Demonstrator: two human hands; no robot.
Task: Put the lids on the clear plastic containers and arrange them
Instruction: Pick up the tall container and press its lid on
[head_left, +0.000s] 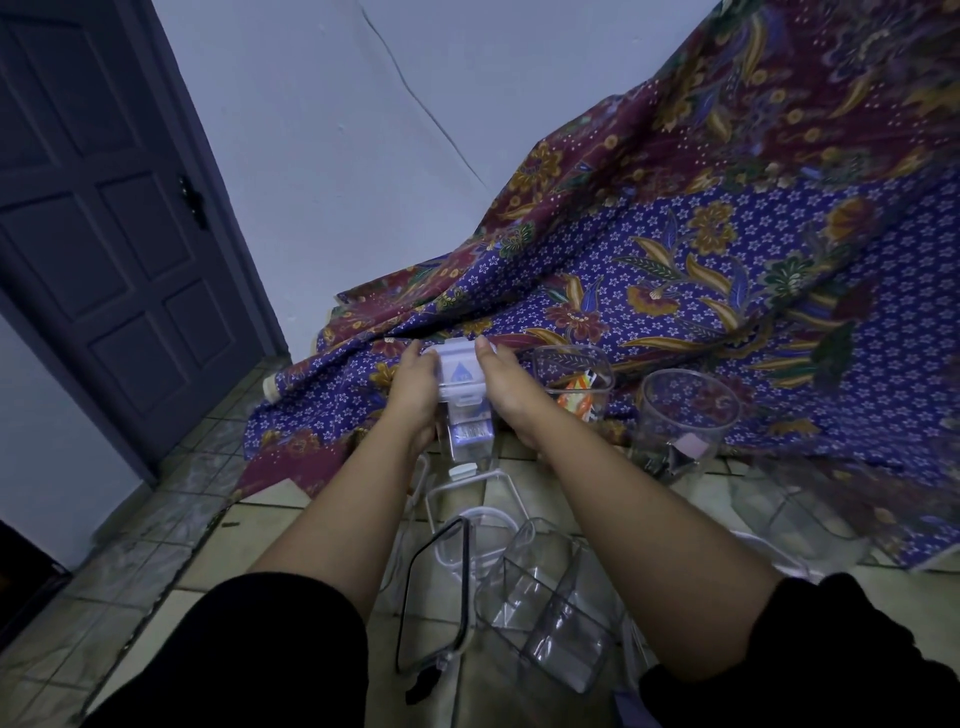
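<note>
Batik cloth (727, 270): purple and maroon with a floral print, draped down from the upper right and spreading over the far part of the tiled floor (156, 561).
Door (104, 208): dark, panelled, at the left beside the pale wall (337, 130).
Forearms: both bare, reaching forward from black sleeves (249, 654) at the bottom edge.
Round clear container (683, 421): open, upright, at the near edge of the cloth on the right, with a small pinkish label inside near its base.
Square clear container (574, 382): open, upright on the cloth just right of the hands, an orange and white packet inside it.
Tipped clear container (550, 608): lying on its side on the floor tiles between the forearms, mouth facing away.
Black-rimmed lid (434, 597): standing on edge just left of the tipped container.
White-rimmed lid (467, 499): on the tiles just beyond those two, partly under them.
Held container (467, 434): clear, tall, with a barcode label, lifted over the cloth's near edge.
White lid (460, 371): sits on the held container's top, a blue drop mark on it, a clip flap hanging at its near side.
Left hand (415, 387): fingers curled around the lid's left side, gripping it.
Right hand (501, 384): pressed against the lid's right side, thumb over the top edge.
</note>
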